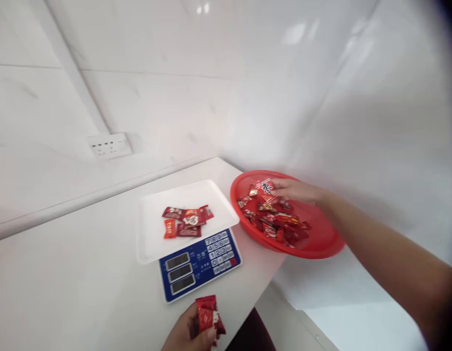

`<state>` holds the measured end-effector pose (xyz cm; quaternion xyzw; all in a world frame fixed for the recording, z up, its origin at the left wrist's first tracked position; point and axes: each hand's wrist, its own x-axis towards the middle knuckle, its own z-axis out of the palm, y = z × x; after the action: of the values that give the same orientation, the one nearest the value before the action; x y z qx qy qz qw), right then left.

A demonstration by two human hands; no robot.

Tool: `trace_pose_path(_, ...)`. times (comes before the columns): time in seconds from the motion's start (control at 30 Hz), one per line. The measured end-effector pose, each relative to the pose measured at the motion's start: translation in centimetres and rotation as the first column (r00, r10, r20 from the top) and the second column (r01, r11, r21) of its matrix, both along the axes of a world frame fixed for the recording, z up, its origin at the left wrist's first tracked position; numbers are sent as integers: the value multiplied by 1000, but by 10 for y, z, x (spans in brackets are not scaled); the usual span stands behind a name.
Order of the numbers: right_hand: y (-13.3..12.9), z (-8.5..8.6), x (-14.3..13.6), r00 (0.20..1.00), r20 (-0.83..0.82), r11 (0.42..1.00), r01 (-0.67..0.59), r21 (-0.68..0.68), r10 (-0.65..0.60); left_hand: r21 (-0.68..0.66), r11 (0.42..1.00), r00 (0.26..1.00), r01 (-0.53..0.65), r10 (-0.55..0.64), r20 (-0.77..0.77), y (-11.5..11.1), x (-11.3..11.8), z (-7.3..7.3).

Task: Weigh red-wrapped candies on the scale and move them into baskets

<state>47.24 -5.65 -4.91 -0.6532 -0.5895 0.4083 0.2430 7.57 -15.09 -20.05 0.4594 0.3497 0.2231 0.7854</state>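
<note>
Left hand (185, 329), in front of the scale (202, 263): thumb and fingers clamped on red wrapped packets (207, 312). Right hand (291, 190), to the right of the scale, inside the red basket (323, 229): fingertips contact the edge of a single packet (265, 189); whether they grip it cannot be told. Loose packets (280, 222) lie heaped beneath. White tray (150, 234), atop the scale, carries a small cluster of packets (189, 219). Wall socket (118, 145): behind the scale, to its left.

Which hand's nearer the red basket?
Right. The right hand reaches into the red basket, touching a packet; the left hand is apart from it, in front of the scale, holding red packets.
</note>
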Motion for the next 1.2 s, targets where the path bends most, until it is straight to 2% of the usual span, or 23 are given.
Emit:
trace_pose_path(0.1,11,6,-50,997,-46,998,-56,41,58,17,1000,1000,6,-7,14,-2,0,7)
trace_pose_path(0.2,24,9,-104,971,-131,980,-200,3,199,11,999,999,-38,37,24,-5,-1,11)
trace_pose_path(0.3,36,12,-145,958,-209,978,-208,-22,199,19,999,998,-41,41,42,-6,-2,15)
trace_pose_path(0.37,38,12,-160,976,-160,987,-156,-26,150,24,999,998,-37,36,52,-6,-3,18)
trace_pose_path(0.43,28,10,-165,984,-58,986,-168,-14,167,21,999,998,-33,31,52,-6,-3,21)
trace_pose_path(0.53,-9,2,-161,937,14,937,-349,24,349,4,1000,998,-21,21,58,-8,-4,28)
trace_pose_path(0.6,-43,-10,-154,889,-65,891,-453,11,453,-26,1000,997,-6,8,76,-10,-4,32)
trace_pose_path(0.67,-76,-31,-148,849,-179,860,-509,-31,497,-56,998,996,22,-17,89,-12,-4,35)
trace_pose_path(0.73,-104,-61,-147,831,-317,867,-496,-49,458,-53,996,995,72,-68,72,-14,-4,36)
trace_pose_path(0.8,-125,-94,-154,790,-498,907,-421,-15,358,-20,992,993,121,-120,16,-16,-3,36)
trace_pose_path(0.9,-143,-131,-181,639,-727,927,-375,-10,251,57,987,985,150,-143,-99,-17,-1,34)
trace_pose_path(0.97,-146,-141,-201,585,-771,911,-412,-16,251,93,984,977,152,-136,-166,-18,-1,33)
trace_pose_path(1.03,-143,-141,-217,540,-803,903,-429,-8,250,107,983,971,150,-126,-202,-18,-1,33)
trace_pose_path(1.13,-135,-137,-224,483,-848,909,-417,0,221,126,983,980,132,-110,-166,-15,-2,35)
trace_pose_path(1.2,-131,-138,-224,475,-853,911,-413,1,216,113,984,986,140,-128,-107,-13,-2,35)
